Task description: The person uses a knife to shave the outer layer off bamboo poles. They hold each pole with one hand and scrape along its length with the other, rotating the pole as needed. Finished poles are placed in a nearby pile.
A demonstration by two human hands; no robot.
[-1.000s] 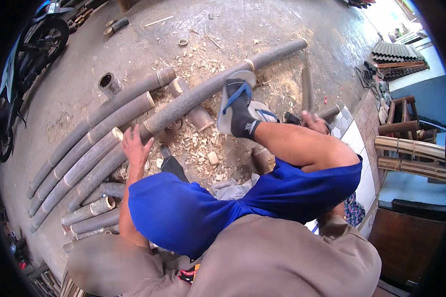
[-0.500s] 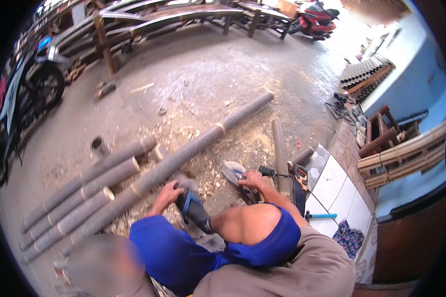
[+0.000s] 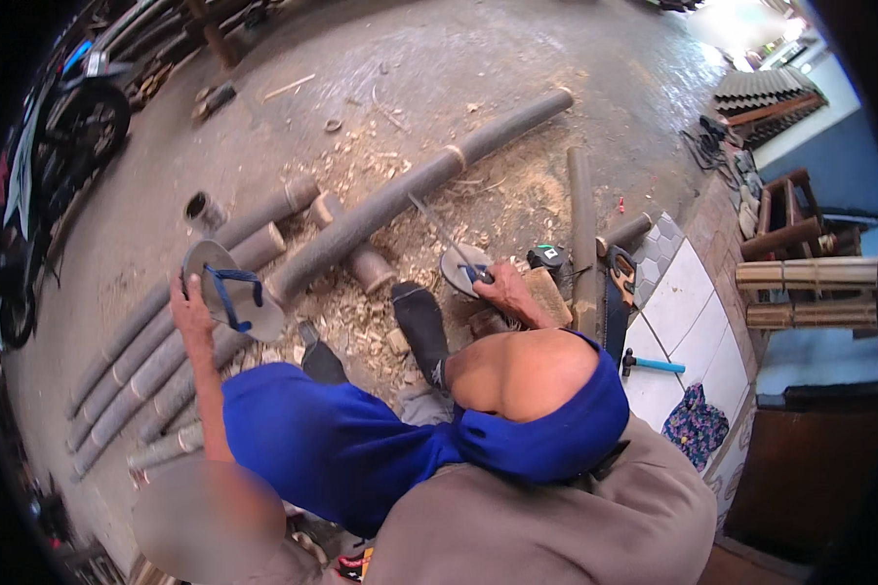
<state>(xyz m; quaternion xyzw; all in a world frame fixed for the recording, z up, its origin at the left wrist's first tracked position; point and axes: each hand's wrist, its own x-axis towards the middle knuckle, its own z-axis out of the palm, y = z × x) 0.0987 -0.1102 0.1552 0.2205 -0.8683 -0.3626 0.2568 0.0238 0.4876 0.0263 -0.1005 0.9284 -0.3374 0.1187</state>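
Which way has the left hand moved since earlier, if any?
Yes: left hand swung leftward, away from the long pole, now holding a sandal over stacked poles. Right hand grips a blade.

The right hand (image 3: 505,292) closes around a long thin blade (image 3: 439,231), hiding whatever handle it has. The left hand (image 3: 187,314) covers one edge of the grey sandal (image 3: 226,291) it lifts. The blue shorts (image 3: 380,444) hide the near ends of the bamboo poles (image 3: 137,375). A blurred patch covers the near left. The motorbike (image 3: 54,156) is cut off at the far left.
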